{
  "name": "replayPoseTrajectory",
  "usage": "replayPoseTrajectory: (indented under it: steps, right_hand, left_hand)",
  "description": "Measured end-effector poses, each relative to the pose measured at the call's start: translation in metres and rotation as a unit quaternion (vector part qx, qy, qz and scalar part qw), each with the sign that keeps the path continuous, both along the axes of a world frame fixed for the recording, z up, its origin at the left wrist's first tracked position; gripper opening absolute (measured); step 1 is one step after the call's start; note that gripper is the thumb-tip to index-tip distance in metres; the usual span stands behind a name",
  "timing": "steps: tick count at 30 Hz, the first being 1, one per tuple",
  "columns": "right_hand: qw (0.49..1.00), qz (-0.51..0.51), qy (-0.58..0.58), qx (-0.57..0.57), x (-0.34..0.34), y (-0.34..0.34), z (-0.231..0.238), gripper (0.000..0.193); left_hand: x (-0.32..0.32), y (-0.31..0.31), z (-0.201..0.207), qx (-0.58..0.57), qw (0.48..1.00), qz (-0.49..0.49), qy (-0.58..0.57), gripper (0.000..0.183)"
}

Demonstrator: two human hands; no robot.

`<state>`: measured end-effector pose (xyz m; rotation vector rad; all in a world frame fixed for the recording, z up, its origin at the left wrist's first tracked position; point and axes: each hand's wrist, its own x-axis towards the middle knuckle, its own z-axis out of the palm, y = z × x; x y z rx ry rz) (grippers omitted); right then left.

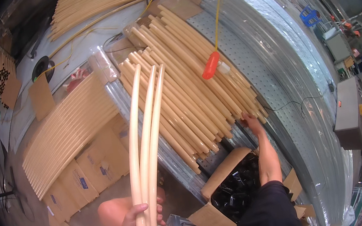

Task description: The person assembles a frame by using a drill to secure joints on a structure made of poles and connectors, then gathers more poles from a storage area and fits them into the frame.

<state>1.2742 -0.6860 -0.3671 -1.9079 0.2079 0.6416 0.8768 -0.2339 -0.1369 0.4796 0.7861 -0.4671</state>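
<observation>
My left hand (140,216) is closed around three long beige tubes (144,163), near their lower ends. They stand up in front of me, fanning slightly apart toward their tops. My right hand (252,124) reaches forward to the near right end of a pile of similar beige tubes (188,96). Its fingers curl at a tube end there, partly hidden by the hand itself. The pile lies on a grey metal surface. Below my right forearm is an open cardboard box (223,171) full of shiny black parts (235,192).
A red-orange handle (211,65) hangs on a yellow cord above the pile. More beige tubes (73,127) lie in a row on cardboard at left, others (94,8) at the far end. Plastic-wrapped metal lengths (292,52) run along the right, near a grey cabinet (347,109).
</observation>
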Motion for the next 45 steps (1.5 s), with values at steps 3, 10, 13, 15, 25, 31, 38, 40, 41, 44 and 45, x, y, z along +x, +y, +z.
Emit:
replayPoseTrajectory:
  steps: [3, 10, 13, 15, 25, 31, 38, 40, 41, 44, 45]
  right_hand:
    - [0.979, -0.067, 0.119, 0.150, -0.038, 0.032, 0.049, 0.047]
    - [0.927, 0.075, 0.259, 0.260, -0.220, 0.131, 0.133, 0.031]
    - [0.846, 0.096, 0.310, 0.424, -0.284, 0.166, 0.167, 0.028]
    - [0.850, 0.121, 0.297, 0.418, -0.314, 0.203, 0.213, 0.029]
    - [0.887, 0.275, 0.228, 0.294, -0.436, 0.230, 0.296, 0.047]
    - [0.738, 0.608, 0.202, 0.211, -0.353, 0.216, 0.304, 0.069]
    - [0.991, 0.039, 0.057, 0.116, -0.078, 0.207, 0.115, 0.043]
    - [0.996, -0.087, -0.018, 0.031, 0.009, 0.188, 0.004, 0.046]
    - [0.991, -0.132, -0.003, 0.024, 0.031, 0.226, 0.005, 0.054]
    - [0.938, -0.271, -0.186, -0.110, 0.085, 0.261, -0.020, 0.065]
    - [0.952, -0.253, -0.147, -0.091, 0.098, 0.272, -0.019, 0.067]
  left_hand:
    - [-0.003, -0.002, 0.005, 0.012, 1.000, 0.006, -0.005, 0.068]
    - [-0.003, -0.012, 0.000, 0.024, 0.999, 0.022, -0.022, 0.056]
    - [0.001, -0.014, 0.004, 0.041, 0.999, 0.002, -0.024, 0.055]
    - [0.004, -0.011, 0.010, 0.053, 0.998, -0.017, -0.027, 0.057]
    - [0.028, -0.032, 0.051, 0.139, 0.987, -0.064, -0.041, 0.061]
    - [0.045, -0.018, 0.039, 0.190, 0.975, -0.099, -0.050, 0.040]
    - [0.028, 0.045, 0.051, 0.092, 0.989, -0.111, 0.037, 0.047]
    - [0.045, 0.047, 0.056, 0.155, 0.969, -0.191, 0.025, 0.045]
    - [0.037, 0.052, 0.064, 0.154, 0.974, -0.162, 0.041, 0.043]
    - [0.029, 0.063, 0.064, 0.114, 0.982, -0.149, 0.025, 0.046]
    - [0.022, 0.066, 0.061, 0.102, 0.984, -0.144, 0.012, 0.049]
